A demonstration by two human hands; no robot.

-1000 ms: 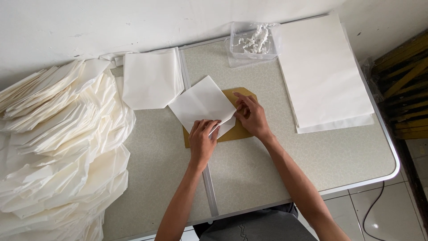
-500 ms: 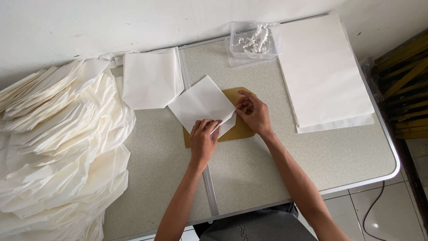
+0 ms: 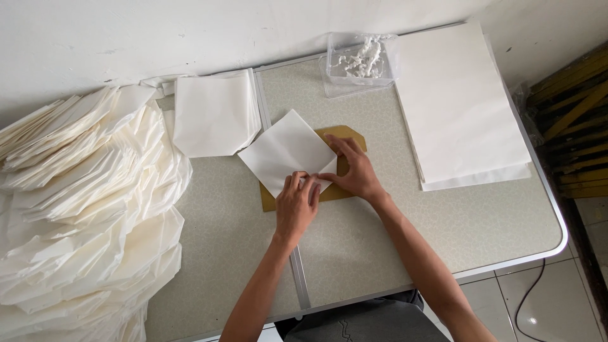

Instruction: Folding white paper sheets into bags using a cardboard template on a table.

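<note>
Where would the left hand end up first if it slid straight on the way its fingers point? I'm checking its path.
The left hand points up the white paper sheet; past that sheet, likely the small paper stack.

Beyond the hands, a white plastered wall (image 3: 190, 31) runs along the far edge of a folding table (image 3: 443, 221), whose top is a pale mottled grey-green with a metal rim and a metal seam (image 3: 297, 272) crossing it from front to back just below the hands. To the right of the hands, past the table's rounded corner, stacked wooden slats (image 3: 576, 126) lean against the wall. Below and to the right, the floor is pale tile (image 3: 538, 304) with dark grout lines, and a thin black cable (image 3: 531, 294) curls across it. Soft, even daylight falls over everything, casting only faint shadows.
</note>
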